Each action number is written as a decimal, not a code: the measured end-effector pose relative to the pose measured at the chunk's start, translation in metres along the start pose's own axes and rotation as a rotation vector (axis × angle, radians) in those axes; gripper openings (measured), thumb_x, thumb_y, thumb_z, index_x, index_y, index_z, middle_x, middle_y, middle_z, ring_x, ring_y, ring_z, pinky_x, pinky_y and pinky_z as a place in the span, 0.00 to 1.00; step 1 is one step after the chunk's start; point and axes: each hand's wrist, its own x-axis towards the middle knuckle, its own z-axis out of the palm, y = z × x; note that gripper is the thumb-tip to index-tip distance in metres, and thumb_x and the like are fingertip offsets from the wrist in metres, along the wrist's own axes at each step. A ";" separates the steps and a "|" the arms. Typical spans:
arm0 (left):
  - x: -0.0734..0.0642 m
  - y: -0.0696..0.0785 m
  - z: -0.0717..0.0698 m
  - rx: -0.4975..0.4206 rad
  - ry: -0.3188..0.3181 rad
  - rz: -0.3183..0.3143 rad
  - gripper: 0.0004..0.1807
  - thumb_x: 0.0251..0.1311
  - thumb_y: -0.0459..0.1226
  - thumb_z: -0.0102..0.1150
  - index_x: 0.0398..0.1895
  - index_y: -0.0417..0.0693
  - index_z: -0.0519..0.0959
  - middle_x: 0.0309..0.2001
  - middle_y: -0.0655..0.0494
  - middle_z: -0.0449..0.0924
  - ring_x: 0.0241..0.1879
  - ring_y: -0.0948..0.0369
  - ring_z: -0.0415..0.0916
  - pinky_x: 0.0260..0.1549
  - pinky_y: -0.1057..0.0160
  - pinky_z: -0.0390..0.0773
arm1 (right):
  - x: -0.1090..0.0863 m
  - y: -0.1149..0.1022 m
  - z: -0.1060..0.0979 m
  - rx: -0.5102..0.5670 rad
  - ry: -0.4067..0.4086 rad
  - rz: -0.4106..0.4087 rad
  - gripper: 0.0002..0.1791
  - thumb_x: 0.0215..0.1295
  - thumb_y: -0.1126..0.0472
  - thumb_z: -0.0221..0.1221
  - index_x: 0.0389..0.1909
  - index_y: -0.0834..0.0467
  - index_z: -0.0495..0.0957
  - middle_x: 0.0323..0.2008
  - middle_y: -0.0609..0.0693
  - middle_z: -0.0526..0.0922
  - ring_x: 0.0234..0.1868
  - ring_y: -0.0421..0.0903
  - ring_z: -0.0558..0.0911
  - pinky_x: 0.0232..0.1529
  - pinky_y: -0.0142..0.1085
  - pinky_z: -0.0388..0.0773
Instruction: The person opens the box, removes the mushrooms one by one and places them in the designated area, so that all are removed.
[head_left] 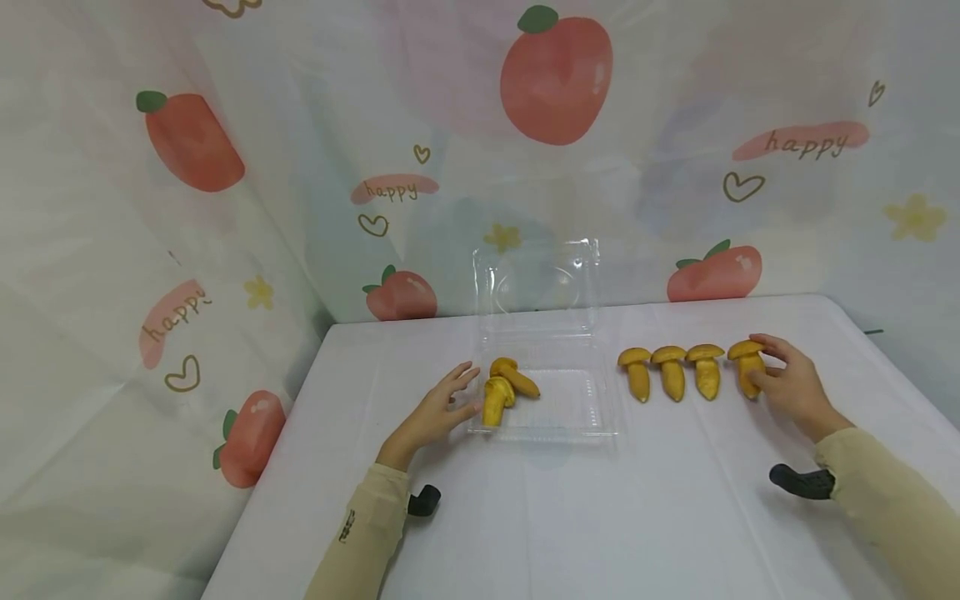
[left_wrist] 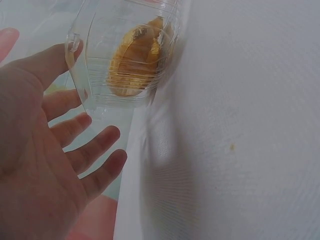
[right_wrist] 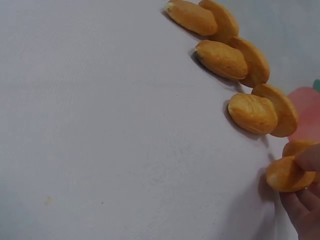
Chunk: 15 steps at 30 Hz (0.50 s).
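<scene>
At the right end of a row of yellow-brown mushrooms, my right hand [head_left: 801, 390] pinches one mushroom [head_left: 746, 357] by its stem between thumb and fingers. Three more, a mushroom [head_left: 637, 379], a second mushroom [head_left: 672, 377] and a third mushroom [head_left: 707, 377], lie to its left with caps away from me. My left hand [head_left: 429, 414] has its fingers spread at the left side of a clear plastic box [head_left: 566, 402], fingertips right at the rim in the left wrist view. Inside the box, a mushroom [head_left: 494, 403] lies against another mushroom [head_left: 523, 382] on the left.
The box's clear lid [head_left: 536, 287] stands raised at the back, near the fruit-printed backdrop [head_left: 637, 208]. A white cloth covers the table [head_left: 585, 525]. Black curved pieces show at the left wrist [head_left: 426, 501] and at the right wrist [head_left: 802, 482].
</scene>
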 end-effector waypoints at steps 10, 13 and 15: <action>0.001 0.000 0.000 0.006 0.011 0.014 0.37 0.71 0.41 0.59 0.79 0.44 0.58 0.82 0.45 0.48 0.74 0.41 0.62 0.70 0.38 0.67 | 0.004 0.003 0.004 -0.005 -0.016 0.020 0.35 0.72 0.71 0.51 0.77 0.67 0.50 0.71 0.81 0.53 0.64 0.80 0.66 0.31 0.15 0.77; 0.001 -0.001 0.001 0.001 0.013 0.017 0.37 0.71 0.41 0.59 0.79 0.44 0.58 0.82 0.45 0.48 0.74 0.41 0.62 0.70 0.38 0.67 | 0.004 0.004 0.005 -0.004 -0.015 0.020 0.35 0.72 0.71 0.51 0.77 0.67 0.50 0.71 0.81 0.53 0.64 0.81 0.66 0.31 0.15 0.77; 0.002 -0.002 0.001 -0.002 0.015 0.024 0.37 0.71 0.41 0.59 0.79 0.44 0.58 0.82 0.44 0.48 0.74 0.40 0.62 0.70 0.37 0.67 | 0.003 0.004 0.005 -0.003 -0.020 0.015 0.35 0.72 0.71 0.50 0.77 0.68 0.50 0.71 0.81 0.53 0.64 0.81 0.66 0.31 0.14 0.76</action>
